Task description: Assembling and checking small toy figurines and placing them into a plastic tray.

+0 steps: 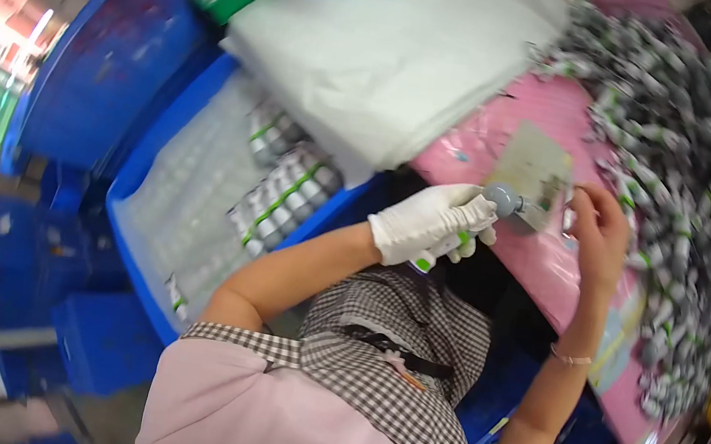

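Note:
My left hand [428, 226], in a white glove, is closed around a small item with a round grey head [499, 199] and a white-and-green body. The item's head points toward the right, above the near edge of the pink-covered table [557, 105]. My bare right hand [600, 231] is beside it with curled fingers. Something small and shiny shows at its fingertips, too blurred to name. Between and beyond the hands, a small translucent tray [526, 160] lies on the pink cover, holding some small dark bits.
A large heap of similar grey, white and green items [685, 170] covers the table's right side. To the left, a blue crate [123, 206] holds bundled rows of them [285, 198] and clear plastic. White sheets [382, 42] overlap its far end. More blue bins [112, 66] stand farther left.

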Motion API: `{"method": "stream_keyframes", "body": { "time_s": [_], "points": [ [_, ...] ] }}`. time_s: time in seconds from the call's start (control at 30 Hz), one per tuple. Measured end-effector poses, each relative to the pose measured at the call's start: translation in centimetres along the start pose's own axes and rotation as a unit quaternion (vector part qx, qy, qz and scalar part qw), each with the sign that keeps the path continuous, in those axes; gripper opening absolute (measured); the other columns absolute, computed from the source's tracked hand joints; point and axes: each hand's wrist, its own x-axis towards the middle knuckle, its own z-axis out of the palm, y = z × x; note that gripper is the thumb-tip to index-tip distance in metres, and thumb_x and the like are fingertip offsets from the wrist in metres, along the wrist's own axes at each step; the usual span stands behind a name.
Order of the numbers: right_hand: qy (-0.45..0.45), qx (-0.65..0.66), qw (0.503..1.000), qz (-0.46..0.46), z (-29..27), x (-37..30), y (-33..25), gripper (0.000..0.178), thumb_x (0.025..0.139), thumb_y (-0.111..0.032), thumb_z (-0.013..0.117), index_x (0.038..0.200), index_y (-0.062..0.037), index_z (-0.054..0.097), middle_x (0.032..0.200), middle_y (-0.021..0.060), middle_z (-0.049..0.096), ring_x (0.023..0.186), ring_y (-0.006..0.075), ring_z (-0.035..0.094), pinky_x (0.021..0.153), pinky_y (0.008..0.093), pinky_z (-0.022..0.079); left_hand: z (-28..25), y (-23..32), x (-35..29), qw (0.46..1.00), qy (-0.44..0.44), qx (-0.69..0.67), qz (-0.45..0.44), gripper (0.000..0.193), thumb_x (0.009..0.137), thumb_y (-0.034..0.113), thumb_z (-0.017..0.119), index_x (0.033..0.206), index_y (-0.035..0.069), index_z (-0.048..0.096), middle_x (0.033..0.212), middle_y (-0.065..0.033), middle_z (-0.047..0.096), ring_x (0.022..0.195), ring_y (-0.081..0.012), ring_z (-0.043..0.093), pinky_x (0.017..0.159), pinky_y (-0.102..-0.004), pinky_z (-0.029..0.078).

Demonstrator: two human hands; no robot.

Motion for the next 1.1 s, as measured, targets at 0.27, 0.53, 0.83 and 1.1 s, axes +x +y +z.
{"method": "stream_keyframes", "body": {
  "time_s": [0.27, 0.53, 0.83, 1.1],
  "points": [
    [-0.075, 0.085, 0.992, -0.054, 4.1, -2.0, -2.7, 0.033, 0.085, -0.010, 0.064, 0.116, -0.0017, 0.059, 0.102, 0.0045, 0.063, 0.067, 0.0038, 0.054, 0.062, 0.0201, 0.048, -19.1, -1.7, -18.4, 0.575, 0.419, 0.660, -0.240, 0.033, 0.075, 0.030, 0.065, 0.098, 0.007, 0.066, 0.096, -0.0184, 0.065, 0.091, -0.0339, 0.062, 0.078, -0.0416, 0.048],
    [-0.005, 0.037, 0.999, -0.035, 2.1, -2.4, -1.3, 0.023, 0.088, -0.012, 0.061, 0.107, 0.0011, 0.064, 0.094, 0.0045, 0.065, 0.071, 0.0058, 0.055, 0.064, 0.0205, 0.046, -32.4, -10.8, -17.3, 0.591, 0.250, 0.756, 0.133, 0.021, 0.068, 0.006, 0.058, 0.088, 0.011, 0.062, 0.084, -0.0107, 0.060, 0.086, -0.0309, 0.058, 0.089, -0.0482, 0.042],
    [0.304, 0.149, 0.941, 0.000, -6.6, -1.1, 4.0, 0.017, 0.087, -0.011, 0.062, 0.096, 0.0022, 0.067, 0.085, 0.0031, 0.066, 0.067, 0.0067, 0.056, 0.063, 0.0200, 0.046, -32.9, -15.5, -16.8, 0.589, 0.347, 0.708, 0.178, 0.036, 0.076, -0.003, 0.055, 0.109, 0.008, 0.064, 0.096, -0.0172, 0.059, 0.088, -0.0318, 0.058, 0.075, -0.0370, 0.047],
    [0.194, -0.454, 0.869, -0.036, -5.2, 6.8, 6.4, 0.029, 0.073, -0.020, 0.067, 0.096, -0.0031, 0.063, 0.091, 0.0150, 0.065, 0.085, 0.0338, 0.061, 0.078, 0.0426, 0.049, -30.3, -13.0, -15.8, 0.550, 0.468, 0.678, 0.140, 0.030, 0.084, 0.000, 0.050, 0.113, -0.001, 0.057, 0.110, -0.0196, 0.054, 0.100, -0.0354, 0.055, 0.087, -0.0392, 0.045]
  ]
}}
